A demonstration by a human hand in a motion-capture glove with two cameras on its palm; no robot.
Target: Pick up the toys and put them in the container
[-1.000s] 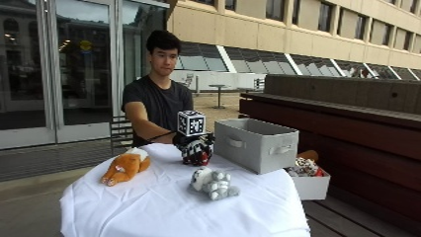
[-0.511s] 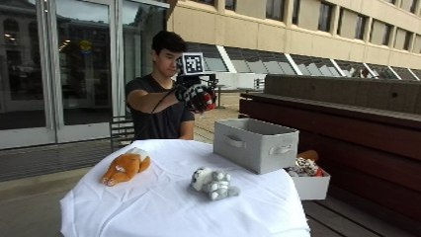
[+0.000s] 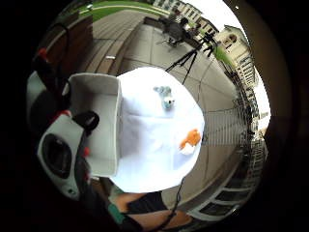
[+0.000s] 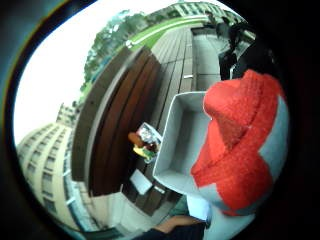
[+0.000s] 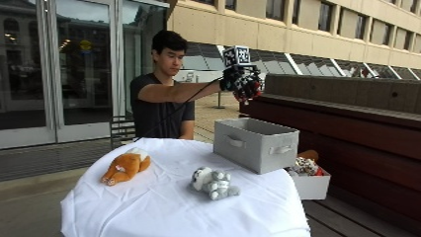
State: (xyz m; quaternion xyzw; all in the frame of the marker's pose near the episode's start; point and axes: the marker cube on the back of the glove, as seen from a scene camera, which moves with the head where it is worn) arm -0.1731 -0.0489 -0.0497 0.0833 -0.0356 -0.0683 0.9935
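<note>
While the hand (image 5: 242, 83) grips a red toy (image 4: 240, 145) high above the grey container (image 5: 255, 143), next it must lower and release.

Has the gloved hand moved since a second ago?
Yes. The hand, holding a red toy, has risen from the table and now hangs high above the grey container.

A round table draped in a white cloth (image 5: 164, 207) stands on the paved terrace. Beside it, on a long dark wooden bench (image 5: 368, 148), sits a small white open box (image 5: 313, 185) — filled with mixed colourful items.
</note>
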